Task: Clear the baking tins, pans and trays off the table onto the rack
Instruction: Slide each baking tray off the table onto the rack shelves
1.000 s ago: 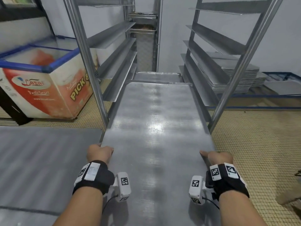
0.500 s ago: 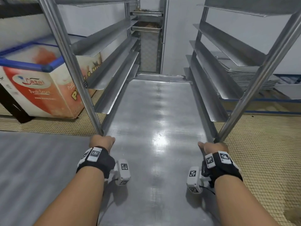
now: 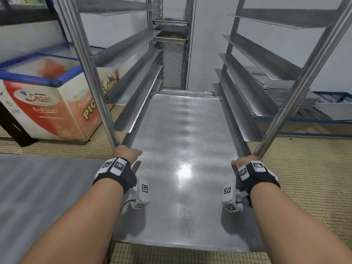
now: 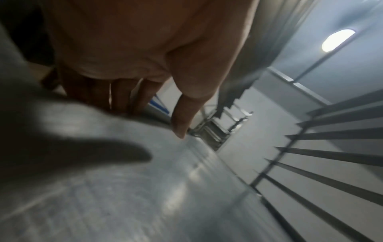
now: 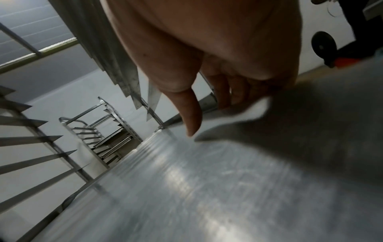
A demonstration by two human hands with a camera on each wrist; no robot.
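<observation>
The large flat silver metal baking tray [image 3: 182, 164] has slid deeper between the steel rack's [image 3: 133, 103] runners; left hand [image 3: 126, 152] and right hand [image 3: 242, 162] fingers stay clamped on its side edges, nearly home.

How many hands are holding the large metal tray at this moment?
2. The left hand grips the left edge of the tray, by the front left post of the rack; the right hand grips its right edge.

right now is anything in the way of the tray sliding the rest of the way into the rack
Nothing visible blocks it. The tray, held at its side edges by the left hand and right hand, sits between the rack runners, and the slot ahead looks open to the back. Another tray lies on a lower level.
</observation>
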